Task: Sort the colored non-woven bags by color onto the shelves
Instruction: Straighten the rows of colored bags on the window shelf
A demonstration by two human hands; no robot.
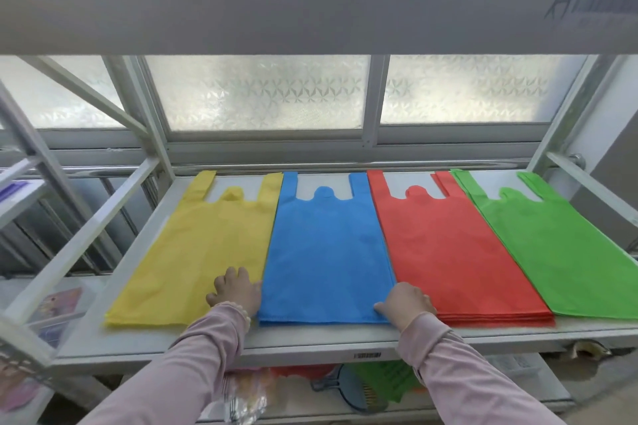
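On shelf (310,338): yellow (203,245), blue (324,252), red (445,252), green (559,252) bags, left to right.
Left hand (234,291): flat, open, on yellow bag.
Right hand (407,304): pinching blue bag's lower right corner.

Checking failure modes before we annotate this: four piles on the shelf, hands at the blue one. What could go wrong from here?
1. The left hand rests across the seam between the yellow pile and the blue pile; squaring blue may drag yellow askew.
2. The right hand sits where blue meets the red pile; edges could overlap and mix colors.
3. The pile ends lie near the shelf front lip; a pull toward the person might slide bags off.
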